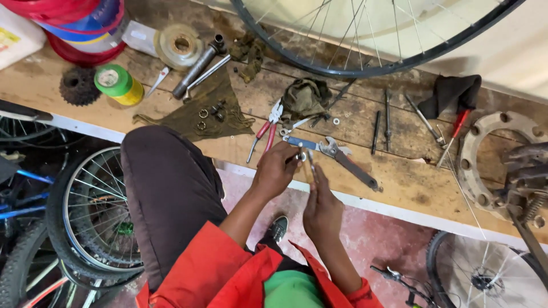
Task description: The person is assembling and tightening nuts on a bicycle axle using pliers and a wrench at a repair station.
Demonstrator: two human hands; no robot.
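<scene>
My left hand (pixel 275 170) pinches a small shiny metal part (pixel 301 155) at the front edge of the wooden bench (pixel 399 177). Just beside it, my right hand (pixel 322 208) holds a thin metal tool (pixel 311 163) upright, its tip close to that part. Behind my hands lie an adjustable wrench (pixel 349 162) and red-handled pliers (pixel 265 134). My raised knee in dark trousers (pixel 168 188) is to the left.
A bicycle wheel (pixel 365 40) leans over the bench's back. Also on the bench: a green rag (pixel 205 111) with nuts, a sprocket (pixel 79 85), a green-capped can (pixel 119 83), a steel tube (pixel 197 68), rods, a red screwdriver (pixel 454 134), a metal ring (pixel 485 159). Wheels stand left (pixel 94 217) and right (pixel 491 274).
</scene>
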